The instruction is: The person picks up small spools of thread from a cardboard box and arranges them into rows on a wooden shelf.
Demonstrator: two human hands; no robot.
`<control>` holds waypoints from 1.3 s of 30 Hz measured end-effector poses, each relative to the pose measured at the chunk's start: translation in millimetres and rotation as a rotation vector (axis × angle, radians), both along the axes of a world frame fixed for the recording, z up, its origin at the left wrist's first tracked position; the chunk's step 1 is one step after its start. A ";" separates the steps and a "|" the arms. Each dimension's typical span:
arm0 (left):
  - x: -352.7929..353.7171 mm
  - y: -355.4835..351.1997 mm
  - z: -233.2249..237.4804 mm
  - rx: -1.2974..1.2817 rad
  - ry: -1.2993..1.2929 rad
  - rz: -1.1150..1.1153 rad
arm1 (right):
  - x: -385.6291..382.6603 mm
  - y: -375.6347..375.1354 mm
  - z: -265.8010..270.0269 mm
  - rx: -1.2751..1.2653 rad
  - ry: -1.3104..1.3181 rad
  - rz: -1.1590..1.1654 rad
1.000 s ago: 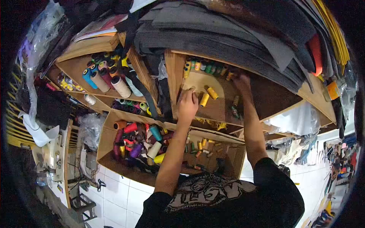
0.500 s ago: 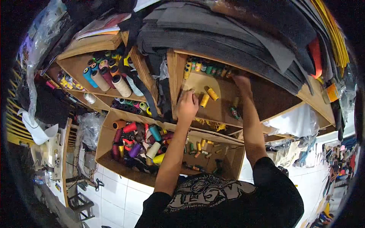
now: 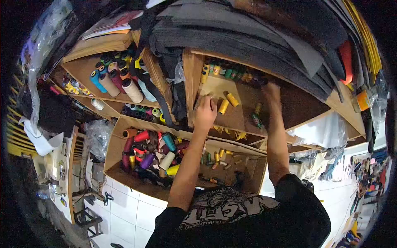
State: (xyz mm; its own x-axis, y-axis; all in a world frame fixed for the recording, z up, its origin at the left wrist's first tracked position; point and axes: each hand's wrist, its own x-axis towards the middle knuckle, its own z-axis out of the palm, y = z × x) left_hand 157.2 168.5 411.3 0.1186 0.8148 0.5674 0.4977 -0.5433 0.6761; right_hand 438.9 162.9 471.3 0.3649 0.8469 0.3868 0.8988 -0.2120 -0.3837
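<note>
Spools of thread in the head view lie just beyond and to the right of the left hand's fingers: two yellow ones, tipped on their sides on the wooden shelf floor. The left hand is at the left part of this compartment, its fingers bent and close together; whether they pinch anything cannot be told. Farther in from those fingers, small yellow spools stand along the left side, and a back row of green and other small spools runs toward the right hand. That hand reaches deep toward the row's right end, its fingertips lost in shadow, so their grip cannot be told. Nearer the wearer than the right fingers, a green spool lies beside a dull yellow one. Above both hands' fingers are stacked gray sheets; below them, a cardboard box holds large colored cones at left and small spools at right.
</note>
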 end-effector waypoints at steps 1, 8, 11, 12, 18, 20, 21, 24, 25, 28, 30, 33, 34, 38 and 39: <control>0.4 0.4 -0.5 0.009 -0.005 -0.003 | -5.2 -9.7 7.0 -0.091 0.026 -0.028; 3.7 2.6 -8.5 0.086 0.024 -0.008 | 6.5 -54.9 -48.7 -0.221 0.181 0.031; 2.0 6.0 -11.2 0.084 -0.018 -0.025 | -7.8 -49.6 -20.9 -0.265 0.277 -0.034; 2.4 5.3 -10.7 0.067 -0.021 -0.026 | -6.8 -45.4 -18.4 -0.212 0.301 -0.011; 3.2 6.9 -9.9 0.086 -0.040 -0.033 | 34.2 -14.4 -49.3 0.185 0.637 0.202; 3.1 9.8 -14.2 0.130 -0.058 -0.039 | 36.8 -10.3 -55.6 0.243 0.579 0.237; 3.4 11.3 -15.1 0.129 -0.067 -0.039 | 34.2 -8.1 -54.2 0.270 0.516 0.261; 3.8 7.2 -12.2 0.082 -0.047 -0.025 | 55.0 21.4 -84.2 0.363 0.778 0.153; 3.8 7.3 -11.5 0.062 -0.056 -0.027 | 55.9 26.6 -87.3 0.399 0.803 0.150; 3.3 6.7 -11.4 0.014 -0.026 -0.022 | 25.8 19.9 -54.8 0.333 0.345 0.110; 3.5 8.4 -13.2 0.059 -0.005 -0.003 | 16.8 21.5 -47.9 0.057 -0.135 -0.104; 3.5 8.5 -11.9 0.058 -0.019 -0.022 | 19.9 38.2 -62.5 -0.067 -0.285 -0.229; 3.2 7.9 -10.4 0.046 -0.031 -0.036 | 20.4 41.8 -68.0 -0.005 -0.281 -0.224; 2.7 4.9 -8.8 0.009 0.009 -0.017 | 19.9 49.7 -81.5 0.349 -0.391 -0.190; 1.8 3.3 -8.7 -0.081 0.044 -0.020 | 22.4 51.9 -83.8 0.333 -0.453 -0.228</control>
